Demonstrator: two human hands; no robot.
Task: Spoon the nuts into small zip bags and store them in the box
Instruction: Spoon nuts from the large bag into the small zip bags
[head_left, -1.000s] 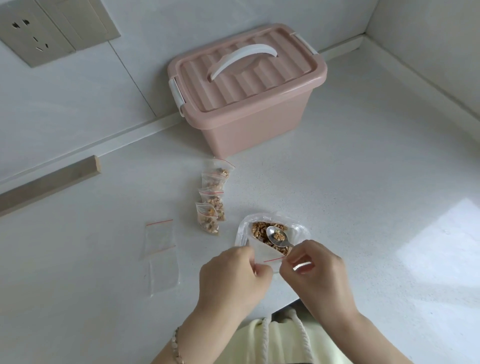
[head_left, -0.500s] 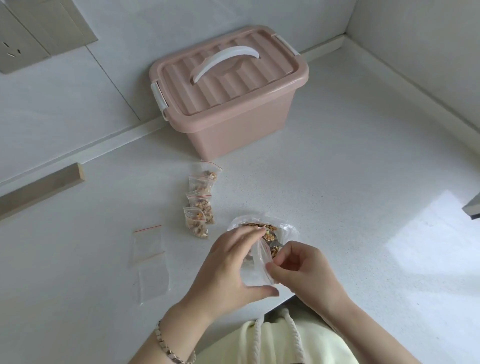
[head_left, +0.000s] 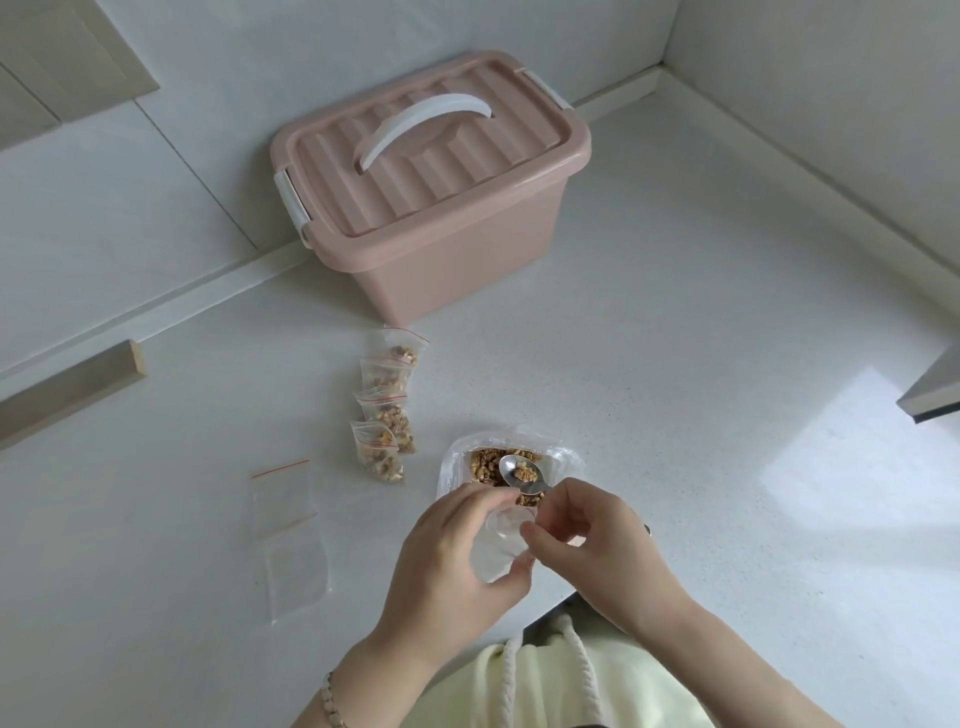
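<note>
Right hand (head_left: 597, 545) hides the handle of the spoon (head_left: 517, 470); left hand (head_left: 447, 561) half-covers the bag (head_left: 501, 540).

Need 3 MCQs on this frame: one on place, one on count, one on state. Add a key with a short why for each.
1. Where do the filled bags lie relative to the box?
A. Inside it
B. On the counter in front of it
C. On its lid

2. How many filled bags are there?
A. Two
B. Six
C. Four

3. The spoon in the right hand is:
A. carrying nuts
B. empty
C. lying on the counter

Key:
1 B: they lie in a row on the counter, with the box behind them.
2 C: four show.
3 A: nuts sit in its bowl over the tray, while the left hand holds an empty bag.
</note>
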